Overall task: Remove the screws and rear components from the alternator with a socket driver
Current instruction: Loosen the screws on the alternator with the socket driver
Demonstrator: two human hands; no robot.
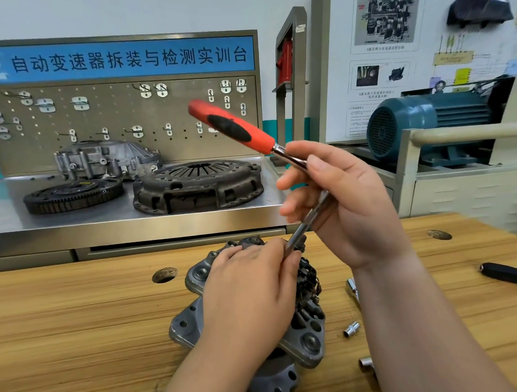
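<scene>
The alternator (pixel 306 340) lies on the wooden bench (pixel 78 325) under the left hand (pixel 250 295), whose fingers pinch the lower end of the socket driver (pixel 232 128). The right hand (pixel 347 203) grips its metal shaft higher up.

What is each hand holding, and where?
Right hand grips the socket driver on its metal shaft, below the red handle. Left hand pinches the shaft's lower end at the alternator.

1. Left hand (pixel 250 289): low, palm down, fingertips pinching the lower end of the socket driver (pixel 235 128).
2. Right hand (pixel 341 203): raised, fingers curled round its shaft, forearm bare.
</scene>
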